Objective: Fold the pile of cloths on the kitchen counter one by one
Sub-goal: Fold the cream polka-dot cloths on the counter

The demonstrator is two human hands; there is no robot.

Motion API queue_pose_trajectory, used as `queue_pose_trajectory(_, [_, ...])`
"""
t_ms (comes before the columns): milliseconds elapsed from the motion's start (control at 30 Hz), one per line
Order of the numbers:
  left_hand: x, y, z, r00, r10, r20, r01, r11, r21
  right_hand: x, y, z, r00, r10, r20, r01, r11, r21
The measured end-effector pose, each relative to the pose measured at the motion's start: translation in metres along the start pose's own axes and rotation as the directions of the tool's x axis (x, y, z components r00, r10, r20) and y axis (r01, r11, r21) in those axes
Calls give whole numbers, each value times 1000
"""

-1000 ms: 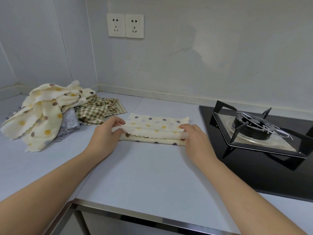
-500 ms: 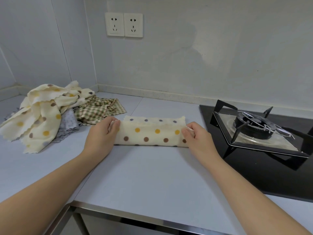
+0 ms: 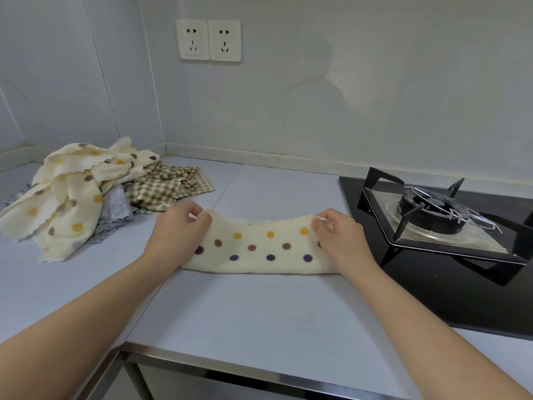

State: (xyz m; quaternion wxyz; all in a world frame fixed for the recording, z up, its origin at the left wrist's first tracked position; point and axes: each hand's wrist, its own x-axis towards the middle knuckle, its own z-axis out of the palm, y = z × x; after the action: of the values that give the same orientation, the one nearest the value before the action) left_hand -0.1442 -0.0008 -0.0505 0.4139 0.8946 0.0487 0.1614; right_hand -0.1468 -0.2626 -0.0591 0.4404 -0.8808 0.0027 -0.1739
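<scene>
A cream cloth with yellow, brown and purple dots (image 3: pixel 261 248) lies as a folded strip in the middle of the grey counter (image 3: pixel 245 321). My left hand (image 3: pixel 177 233) pinches its upper left corner. At the upper right corner my right hand (image 3: pixel 337 239) pinches the scalloped edge. Both corners are raised a little off the counter while the near fold rests on it. The pile of unfolded cloths (image 3: pixel 86 192) sits to the left: a cream dotted one on top, a grey one under it, a green checked one (image 3: pixel 167 187) at its right.
A black gas hob (image 3: pixel 438 226) with a metal pan support takes up the right side, close to my right hand. The steel counter edge (image 3: pixel 230 368) runs along the front. Two wall sockets (image 3: pixel 209 40) sit above. The wall corner is behind the pile.
The near part of the dotted cloth was folded away from me over the rest, making a strip. Both hands then shifted to its far corners, and it now lies nearer and looks wider.
</scene>
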Motion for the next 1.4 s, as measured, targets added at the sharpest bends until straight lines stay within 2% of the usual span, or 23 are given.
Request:
queue_pose_trajectory(133, [0, -8, 1, 998, 41, 39, -47, 988, 144, 2, 0, 0, 999, 28, 29, -28, 999, -28])
queue_pose_trajectory(300, [2, -17, 6, 986, 162, -35, -146, 948, 281, 2, -1, 0, 1000, 10, 12, -9, 997, -78])
queue_pose_trajectory(500, [5, -19, 9, 976, 206, -74, -164, 911, 379, 2, 1, -1, 996, 80, 44, -74, 989, -125])
queue_pose_trajectory(667, [4, -24, 12, 958, 260, -119, -185, 881, 435, 1, -4, 0, 1000, 14, -24, -16, 996, -90])
queue_pose_trajectory(933, [10, -24, 18, 961, 253, -109, -162, 839, 520, 6, 2, 5, 999, 33, -37, -40, 976, -212])
queue_pose_trajectory(1167, [11, -26, 18, 957, 243, -161, -156, 893, 422, 4, -1, 4, 996, 86, -5, -86, 988, -126])
queue_pose_trajectory(1400, [8, -20, 19, 980, 162, -115, -83, 859, 505, 4, 2, 6, 996, 80, -32, -85, 974, -208])
